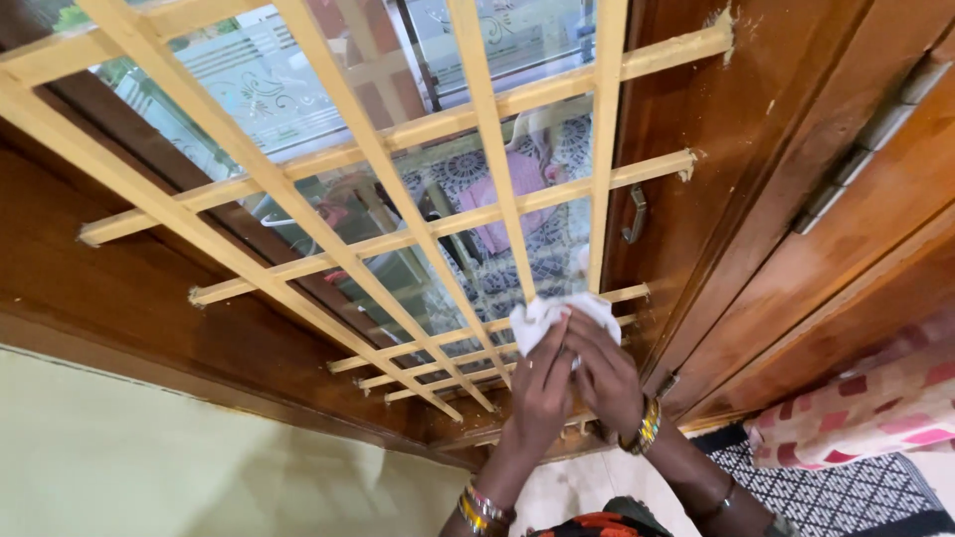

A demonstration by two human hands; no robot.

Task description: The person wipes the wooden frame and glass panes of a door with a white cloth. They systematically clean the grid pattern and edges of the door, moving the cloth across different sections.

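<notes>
A white cloth (545, 314) is pressed against the lower part of a cream-painted window grille (477, 129) set in a dark wooden frame (119, 288). My left hand (542, 383) and my right hand (602, 370) are both closed on the cloth, side by side, holding it around one upright bar of the grille near two horizontal bars. Bangles show on both wrists. The glass behind the grille reflects a patterned floor and pink fabric.
A metal handle (634, 214) sits on the wooden frame right of the grille, and a metal hinge (865, 149) on the door beyond. A pink checked cushion (865, 408) and a black-and-white patterned mat (826, 487) lie at lower right. A pale green wall (149, 457) fills lower left.
</notes>
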